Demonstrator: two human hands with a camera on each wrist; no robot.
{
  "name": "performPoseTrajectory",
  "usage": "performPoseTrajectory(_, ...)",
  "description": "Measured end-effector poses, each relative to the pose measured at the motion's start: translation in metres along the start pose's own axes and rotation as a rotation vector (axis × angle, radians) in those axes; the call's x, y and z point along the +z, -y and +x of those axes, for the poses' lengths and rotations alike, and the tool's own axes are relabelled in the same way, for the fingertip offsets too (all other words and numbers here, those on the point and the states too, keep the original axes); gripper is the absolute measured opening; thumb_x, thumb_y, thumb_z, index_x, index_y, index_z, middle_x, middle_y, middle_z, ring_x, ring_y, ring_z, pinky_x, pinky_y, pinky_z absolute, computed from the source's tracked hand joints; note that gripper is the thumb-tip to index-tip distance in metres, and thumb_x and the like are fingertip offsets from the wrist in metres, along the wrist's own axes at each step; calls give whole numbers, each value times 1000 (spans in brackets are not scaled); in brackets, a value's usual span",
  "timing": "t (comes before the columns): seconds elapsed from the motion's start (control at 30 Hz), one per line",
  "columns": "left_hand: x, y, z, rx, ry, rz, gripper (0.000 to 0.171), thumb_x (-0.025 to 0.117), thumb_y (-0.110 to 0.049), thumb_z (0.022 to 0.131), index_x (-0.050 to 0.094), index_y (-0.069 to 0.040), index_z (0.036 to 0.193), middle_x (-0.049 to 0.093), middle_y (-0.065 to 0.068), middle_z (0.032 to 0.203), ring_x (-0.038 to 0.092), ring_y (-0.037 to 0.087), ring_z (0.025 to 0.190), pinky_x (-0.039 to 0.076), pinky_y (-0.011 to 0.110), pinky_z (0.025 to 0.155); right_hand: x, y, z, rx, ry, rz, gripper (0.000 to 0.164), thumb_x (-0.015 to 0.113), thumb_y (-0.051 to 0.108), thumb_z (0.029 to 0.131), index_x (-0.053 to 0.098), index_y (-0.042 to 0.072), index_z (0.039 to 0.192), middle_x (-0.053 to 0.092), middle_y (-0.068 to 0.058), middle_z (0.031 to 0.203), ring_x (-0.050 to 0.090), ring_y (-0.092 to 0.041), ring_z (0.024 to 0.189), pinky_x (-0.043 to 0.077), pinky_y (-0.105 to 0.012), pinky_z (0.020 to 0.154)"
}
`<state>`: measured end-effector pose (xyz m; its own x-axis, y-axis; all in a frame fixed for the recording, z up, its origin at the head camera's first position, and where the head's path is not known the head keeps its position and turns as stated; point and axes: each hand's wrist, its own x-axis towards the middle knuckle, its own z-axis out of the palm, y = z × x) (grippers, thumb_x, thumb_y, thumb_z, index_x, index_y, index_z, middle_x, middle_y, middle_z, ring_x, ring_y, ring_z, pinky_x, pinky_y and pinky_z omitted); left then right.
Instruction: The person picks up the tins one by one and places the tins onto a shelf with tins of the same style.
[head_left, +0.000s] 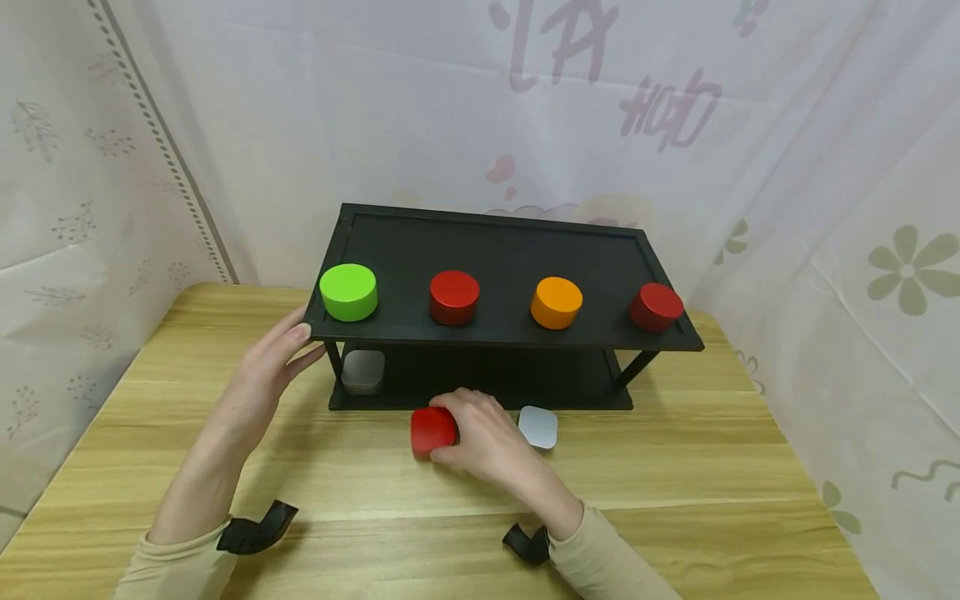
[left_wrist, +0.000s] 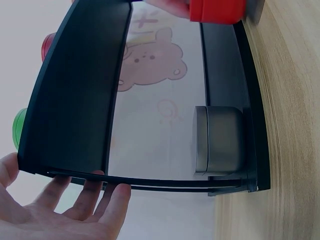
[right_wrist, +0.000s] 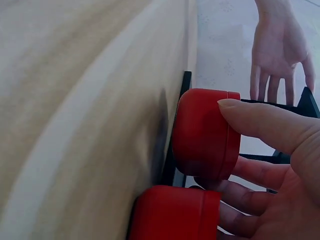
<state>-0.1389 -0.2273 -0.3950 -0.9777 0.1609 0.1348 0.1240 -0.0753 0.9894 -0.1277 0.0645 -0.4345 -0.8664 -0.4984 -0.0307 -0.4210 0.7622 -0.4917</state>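
My right hand (head_left: 483,437) pinches a red rounded-square box (head_left: 432,431) between thumb and fingers, in front of the black two-tier shelf (head_left: 480,242). In the right wrist view this red box (right_wrist: 202,132) tilts on its side, its lid edge towards my palm. A second red box (right_wrist: 175,215) sits beside it below; I cannot pick it out in the head view. My left hand (head_left: 258,379) touches the shelf's left end near the top board, fingers mostly straight. A grey box (left_wrist: 222,140) stands on the lower tier near that end.
Along the top board's front stand a green round box (head_left: 348,292), a red one (head_left: 453,297), an orange one (head_left: 557,302) and a dark red one (head_left: 656,307). A silver-white square box (head_left: 537,427) lies right of my right hand on the wooden table (head_left: 675,483). Curtains (head_left: 420,100) hang behind.
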Motion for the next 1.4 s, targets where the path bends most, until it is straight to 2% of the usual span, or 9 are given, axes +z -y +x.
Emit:
performPoseTrajectory(0.23,0,0,0,-6,-3,-5,53,44,-30,111,37,-12,160,37,-1,164,42,-5,141,48,9,108,-9,5,7,47,-27,26,55,86,26,82,66,15,132,69,-3,124,62,-18,100,59,-26,82)
performPoseTrajectory(0.67,0,-1,0,15,-4,-16,51,44,-30,111,39,-11,159,43,-5,160,44,-6,139,49,10,109,-22,8,24,121,-53,46,57,84,28,84,64,18,137,67,-4,130,63,-22,106,62,-36,88)
performPoseTrajectory(1.07,0,0,0,-5,-17,-15,55,45,-31,111,37,-9,160,39,-2,164,44,-8,138,48,9,108,-27,4,39,173,-55,40,58,83,28,86,62,17,139,64,-5,136,61,-25,115,60,-42,100)
performPoseTrajectory(1.4,-1,0,0,3,-15,-21,54,46,-31,111,36,-10,160,39,-1,165,44,-8,138,48,9,108,-28,-5,52,211,-30,38,61,83,27,87,59,15,142,61,-8,141,60,-30,121,57,-48,107)
